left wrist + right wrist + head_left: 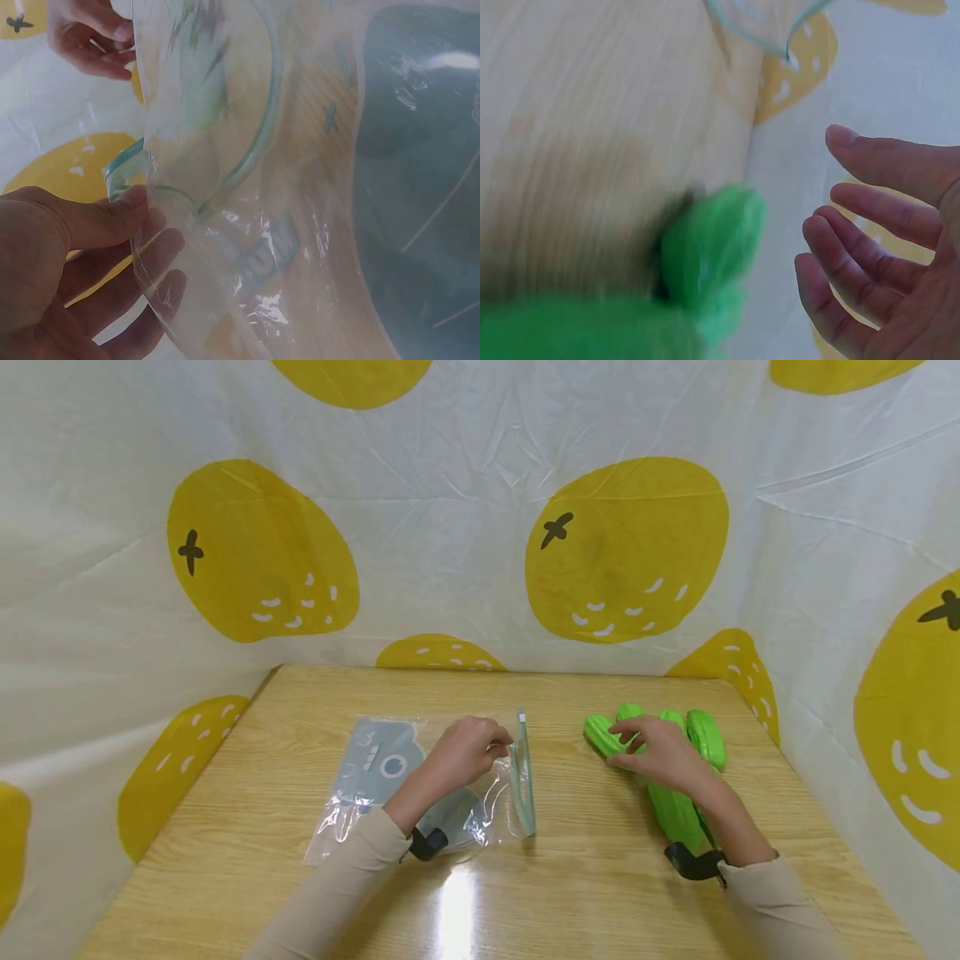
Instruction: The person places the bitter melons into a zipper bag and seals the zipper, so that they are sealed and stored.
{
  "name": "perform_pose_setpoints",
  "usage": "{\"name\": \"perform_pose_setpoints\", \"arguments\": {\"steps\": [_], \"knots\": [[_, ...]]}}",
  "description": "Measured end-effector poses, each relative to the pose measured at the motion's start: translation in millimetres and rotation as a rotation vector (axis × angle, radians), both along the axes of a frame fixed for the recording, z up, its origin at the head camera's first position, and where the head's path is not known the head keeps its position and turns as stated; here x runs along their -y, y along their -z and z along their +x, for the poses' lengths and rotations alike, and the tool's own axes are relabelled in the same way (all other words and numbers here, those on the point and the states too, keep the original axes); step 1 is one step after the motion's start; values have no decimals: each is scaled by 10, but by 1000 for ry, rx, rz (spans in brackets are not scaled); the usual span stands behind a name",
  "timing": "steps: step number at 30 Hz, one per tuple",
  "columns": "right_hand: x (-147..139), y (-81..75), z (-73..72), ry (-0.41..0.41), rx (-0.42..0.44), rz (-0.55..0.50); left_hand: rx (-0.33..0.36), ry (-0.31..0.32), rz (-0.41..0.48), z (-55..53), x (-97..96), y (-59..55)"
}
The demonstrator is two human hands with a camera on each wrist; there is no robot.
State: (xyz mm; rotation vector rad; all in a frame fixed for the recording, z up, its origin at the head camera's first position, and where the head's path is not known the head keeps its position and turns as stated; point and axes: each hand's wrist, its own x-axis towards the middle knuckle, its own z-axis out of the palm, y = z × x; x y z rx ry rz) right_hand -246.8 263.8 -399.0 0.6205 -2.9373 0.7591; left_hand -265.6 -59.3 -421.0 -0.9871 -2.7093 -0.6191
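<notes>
A clear zip bag [386,767] with a blue-grey printed shape lies on the table, its teal-edged mouth [529,814] parted toward the right. My left hand [465,750] pinches the bag's wall near that mouth; in the left wrist view, the thumb and fingers [112,225] hold the film. To the right is a bright green, puffy thing with several finger-like lobes [675,814], resembling a glove. My right hand [663,756] is over it, fingers apart and loosely bent. The right wrist view shows nothing in that hand [892,247], with the green lobes [712,247] beside it, blurred.
The wooden table [585,893] runs back to a white curtain [450,527] with large yellow fruit prints, which also hangs at both sides. Dark bands [429,843] are worn on both wrists.
</notes>
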Motion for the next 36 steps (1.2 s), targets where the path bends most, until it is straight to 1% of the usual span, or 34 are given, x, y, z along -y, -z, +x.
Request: {"name": "perform_pose_setpoints", "arguments": {"steps": [6, 13, 18, 22, 25, 27, 30, 36], "knots": [[-421, -85, -49, 60, 5, 12, -14, -1, -5, -6, -1, 4], [-859, -72, -121, 137, 1, -5, 12, -13, -12, 1, 4, 14], [-1069, -68, -182, 166, 26, -22, 12, -11, -11, -2, 13, 8], [-1188, -72, -222, 195, 20, 11, 0, -9, -14, -10, 23, 5], [-1268, -47, -254, 224, 28, 47, -4, -4, -10, -11, 30, 12], [-1321, -16, -279, 239, 48, 63, -8, -1, -4, -10, 34, 17], [-1399, 59, -326, 267, 71, 75, -6, 0, 5, -8, 37, 24], [-1504, 188, -377, 335, 176, 52, -6, 0, 7, -8, 42, 26]]}}
